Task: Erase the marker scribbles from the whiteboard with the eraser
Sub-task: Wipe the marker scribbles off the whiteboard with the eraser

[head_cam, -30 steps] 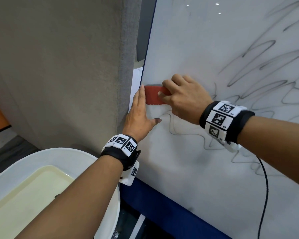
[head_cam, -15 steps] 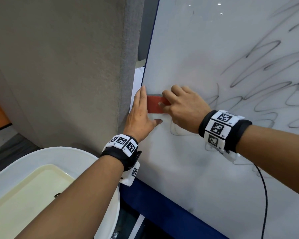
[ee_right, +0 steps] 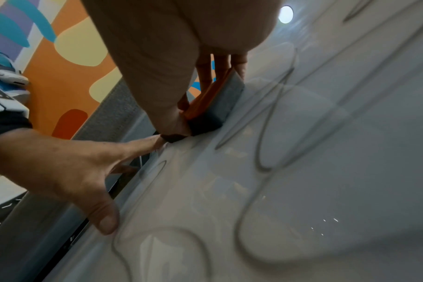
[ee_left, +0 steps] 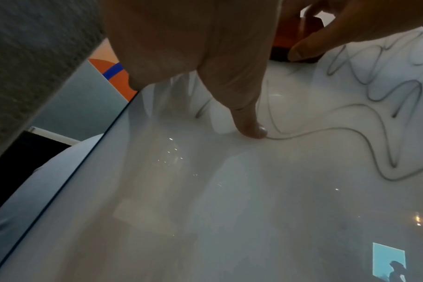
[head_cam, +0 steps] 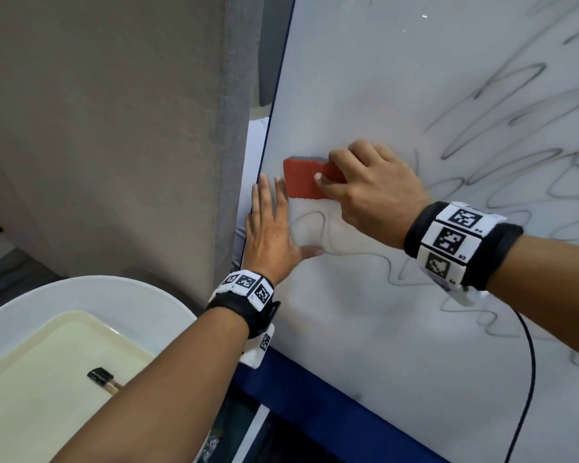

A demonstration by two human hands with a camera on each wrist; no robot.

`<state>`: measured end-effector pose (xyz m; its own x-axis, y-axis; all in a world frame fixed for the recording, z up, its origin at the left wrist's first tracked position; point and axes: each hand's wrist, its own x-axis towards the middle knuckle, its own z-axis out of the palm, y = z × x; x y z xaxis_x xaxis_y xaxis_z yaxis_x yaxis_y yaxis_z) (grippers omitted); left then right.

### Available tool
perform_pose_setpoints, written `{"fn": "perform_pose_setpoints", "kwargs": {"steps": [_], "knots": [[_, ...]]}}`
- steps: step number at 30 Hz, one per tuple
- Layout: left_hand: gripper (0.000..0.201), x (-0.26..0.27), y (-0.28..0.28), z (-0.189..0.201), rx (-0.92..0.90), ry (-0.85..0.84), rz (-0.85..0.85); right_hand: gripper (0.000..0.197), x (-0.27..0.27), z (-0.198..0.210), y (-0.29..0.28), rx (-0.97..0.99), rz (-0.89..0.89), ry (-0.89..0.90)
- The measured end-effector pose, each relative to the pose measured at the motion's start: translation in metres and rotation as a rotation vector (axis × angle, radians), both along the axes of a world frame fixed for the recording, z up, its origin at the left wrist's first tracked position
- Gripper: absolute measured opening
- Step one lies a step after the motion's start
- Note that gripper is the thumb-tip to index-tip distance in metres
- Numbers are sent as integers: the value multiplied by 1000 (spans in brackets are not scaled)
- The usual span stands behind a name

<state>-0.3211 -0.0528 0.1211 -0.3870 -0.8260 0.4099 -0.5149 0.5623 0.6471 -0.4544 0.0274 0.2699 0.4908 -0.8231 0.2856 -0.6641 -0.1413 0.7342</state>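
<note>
A white whiteboard (head_cam: 365, 329) stands upright, with grey marker scribbles (head_cam: 515, 128) across its right and lower parts. My right hand (head_cam: 365, 188) grips a red eraser (head_cam: 303, 178) with a dark felt face (ee_right: 220, 101) pressed flat on the board near its left edge. My left hand (head_cam: 271, 228) lies flat on the board just below and left of the eraser, fingers straight and thumb spread out. A looped scribble (head_cam: 311, 228) runs beside that thumb (ee_left: 251, 126). In the left wrist view the eraser (ee_left: 299, 32) shows at the top.
A grey fabric partition (head_cam: 114, 128) stands left of the board. A white round basin (head_cam: 121, 292) with pale liquid and a small dark object (head_cam: 102, 377) sits at lower left. A blue frame (head_cam: 315, 396) runs under the board. A black cable (head_cam: 528, 379) hangs from my right wrist.
The eraser has moved a little right and away from my left fingertips, so more of its red back shows. A scribble loop by my left thumb is now uncovered. My left hand has stayed put.
</note>
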Motion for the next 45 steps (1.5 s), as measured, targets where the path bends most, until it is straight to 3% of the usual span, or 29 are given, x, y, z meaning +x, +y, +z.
{"fn": "perform_pose_setpoints", "kwargs": {"steps": [5,10,13,17,19,23,29,36,41,45], "knots": [[146,-5,3,-5,30,5,-5,40,-5,10,-3,-42,21,1],[148,-5,4,-10,27,9,6,32,-7,-18,5,42,32,39],[146,-6,4,-12,20,-3,5,32,-7,-3,3,94,60,66],[142,-5,5,-16,10,-2,11,39,-7,17,1,-26,40,27],[141,-6,5,-19,-6,-5,17,40,-8,3,4,-40,34,16],[140,-7,5,-20,-25,-55,29,32,-12,-23,8,114,57,77],[137,-6,6,-22,-16,-54,21,36,-7,8,-1,12,47,26],[139,-7,6,-26,-34,-8,19,38,-11,-34,11,140,62,52],[137,-7,6,-28,-30,-14,13,36,-10,-12,4,3,55,-21],[140,-8,8,-29,-20,49,19,35,-10,-49,13,-11,31,-41]]}}
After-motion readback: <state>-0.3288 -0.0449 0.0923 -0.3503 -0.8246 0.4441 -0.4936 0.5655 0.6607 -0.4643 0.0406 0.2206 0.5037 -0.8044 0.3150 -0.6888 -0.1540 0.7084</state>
